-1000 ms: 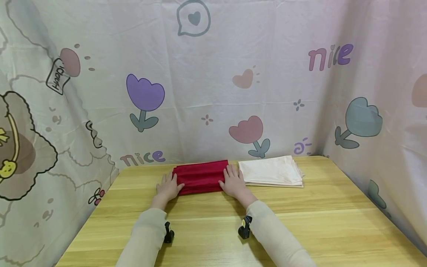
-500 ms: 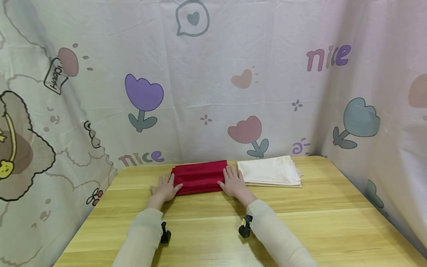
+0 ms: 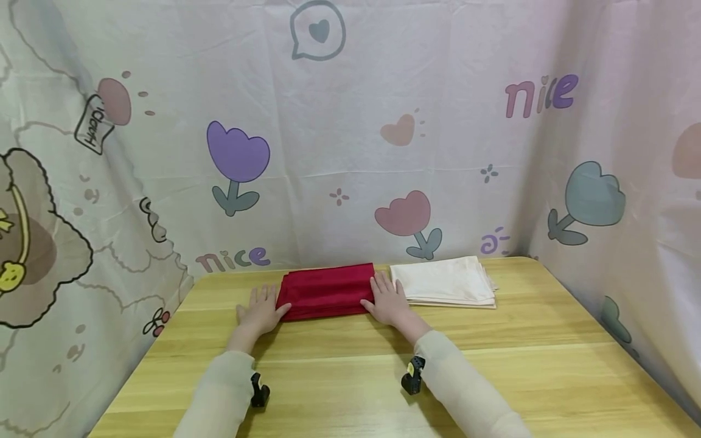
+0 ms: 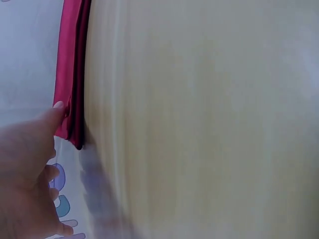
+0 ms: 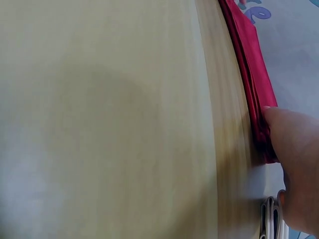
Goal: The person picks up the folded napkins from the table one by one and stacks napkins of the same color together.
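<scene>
A folded red cloth [image 3: 325, 293] lies flat near the table's back edge, its layers showing along the front. At its left end is my left hand [image 3: 260, 311], fingers spread on the table, with only the thumb touching the cloth's corner. My right hand [image 3: 390, 302] lies at the opposite end, fingers extended between the red cloth and a folded white cloth [image 3: 443, 281]. In the right wrist view the right thumb [image 5: 271, 115] rests on the red cloth's edge. The left wrist view shows the left thumb [image 4: 56, 112] against the red layers.
Both cloths lie on a wooden table [image 3: 334, 377]. A patterned white curtain [image 3: 328, 152] hangs right behind the table and along both sides. A small black camera [image 3: 260, 391] is strapped at the left wrist, another black camera [image 3: 413, 375] at the right.
My left hand has slid left, its fingers coming off the red cloth's left end. My right hand has shifted slightly to the right. Both cloths stay in place.
</scene>
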`<state>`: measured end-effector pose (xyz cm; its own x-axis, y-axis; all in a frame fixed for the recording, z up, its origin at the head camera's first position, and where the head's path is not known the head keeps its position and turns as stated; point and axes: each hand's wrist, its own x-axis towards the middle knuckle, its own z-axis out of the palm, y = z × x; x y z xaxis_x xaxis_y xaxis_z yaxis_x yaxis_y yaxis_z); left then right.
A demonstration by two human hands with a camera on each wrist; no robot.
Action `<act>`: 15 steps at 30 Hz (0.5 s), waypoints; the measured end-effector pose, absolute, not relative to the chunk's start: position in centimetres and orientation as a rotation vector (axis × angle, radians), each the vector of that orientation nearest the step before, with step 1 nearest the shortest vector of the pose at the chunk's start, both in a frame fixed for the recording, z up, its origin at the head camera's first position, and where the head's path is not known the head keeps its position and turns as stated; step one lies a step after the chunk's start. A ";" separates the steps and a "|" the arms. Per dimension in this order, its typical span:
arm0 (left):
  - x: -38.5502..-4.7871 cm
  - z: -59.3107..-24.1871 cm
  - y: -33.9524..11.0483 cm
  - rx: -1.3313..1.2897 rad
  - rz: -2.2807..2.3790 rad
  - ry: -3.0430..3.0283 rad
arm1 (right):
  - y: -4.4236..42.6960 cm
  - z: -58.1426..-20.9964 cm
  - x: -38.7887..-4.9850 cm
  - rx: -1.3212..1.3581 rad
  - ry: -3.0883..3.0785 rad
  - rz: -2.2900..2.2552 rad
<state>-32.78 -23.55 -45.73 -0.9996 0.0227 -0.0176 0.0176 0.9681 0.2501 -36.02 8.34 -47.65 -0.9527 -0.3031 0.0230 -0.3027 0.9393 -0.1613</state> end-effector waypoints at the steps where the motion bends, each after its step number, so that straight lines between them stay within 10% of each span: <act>1: -32.7 -45.8 -23.7 0.033 0.389 3.104 | 8.5 -47.6 -35.9 -0.495 3.097 -0.251; 15: -30.8 -45.7 -24.4 0.062 0.456 3.150 | 10.9 -47.1 -34.4 -0.628 3.159 -0.333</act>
